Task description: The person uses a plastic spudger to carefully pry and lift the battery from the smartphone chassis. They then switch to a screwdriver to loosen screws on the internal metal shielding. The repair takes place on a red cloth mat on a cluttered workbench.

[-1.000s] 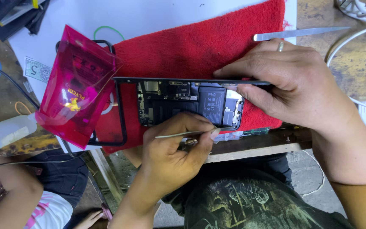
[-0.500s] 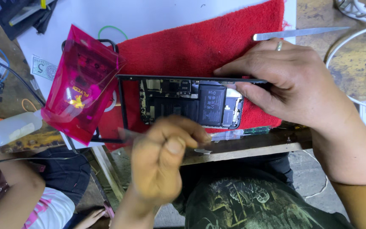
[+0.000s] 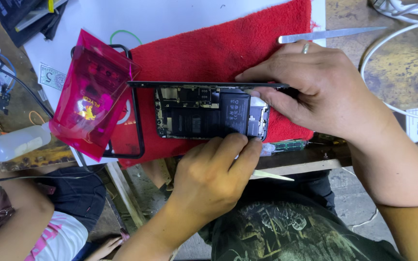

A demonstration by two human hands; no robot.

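1. Phone (image 3: 209, 113) with its back removed lies in the middle of the frame on a red towel (image 3: 228, 43), which covers part of the table (image 3: 402, 72). The battery (image 3: 233, 113) and the circuit boards inside are uncovered.
2. The right hand (image 3: 320, 89) comes from the right of the frame and holds the right end of the phone. Its fingers (image 3: 267, 75) close around a thin dark panel (image 3: 204, 84) that stands on its edge along the upper side of the phone.
3. The left hand (image 3: 214, 176) is below the phone, in the lower middle of the frame. Its fingertips (image 3: 247, 145) press on the lower right edge of the body and pinch a thin pale tool (image 3: 272, 176), whose pointed end shows to the right under the hand.
4. As for progress, I judge the opening is done, because the inside is visible and the panel is lifted. The battery and the boards are still in their places, so the work on the inner parts seems not finished.
5. A pink transparent bag (image 3: 93, 96) lies left of the phone, over a black frame (image 3: 136, 140).
6. Metal tweezers (image 3: 330, 34) rest at the upper right, and white cables (image 3: 402, 19) are beyond them.
7. A white bottle with blue cap (image 3: 10, 145) lies at the left edge. Another person (image 3: 35, 227) sits in the lower left corner.
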